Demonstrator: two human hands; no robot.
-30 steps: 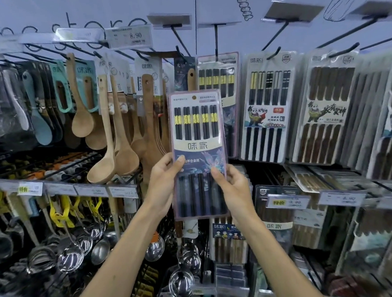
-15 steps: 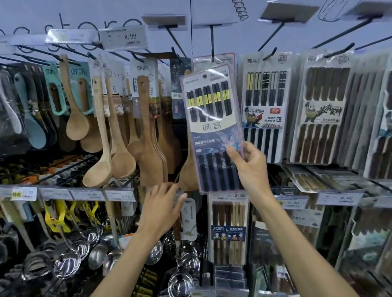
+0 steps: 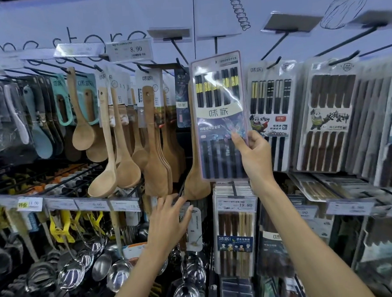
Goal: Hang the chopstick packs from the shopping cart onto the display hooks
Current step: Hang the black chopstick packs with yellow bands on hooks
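My right hand (image 3: 255, 154) grips the lower right edge of a clear pack of black chopsticks with yellow bands (image 3: 219, 114). The pack is raised upright against the wall, its top edge just below a black display hook (image 3: 215, 45). Whether the hook passes through the pack's hole cannot be told. My left hand (image 3: 170, 219) hangs lower, open with fingers spread, in front of the wooden spatulas, holding nothing. The shopping cart is out of view.
Hung chopstick packs (image 3: 270, 110) and dark wooden ones (image 3: 327, 120) fill the hooks to the right. Wooden spoons and spatulas (image 3: 120, 139) hang to the left, with steel ladles (image 3: 101, 268) below. Price tags (image 3: 129, 50) stick out on hook arms.
My left hand let go of the pack and dropped down to the left. My right hand alone lifted the pack up and right, straightening it under the hook.
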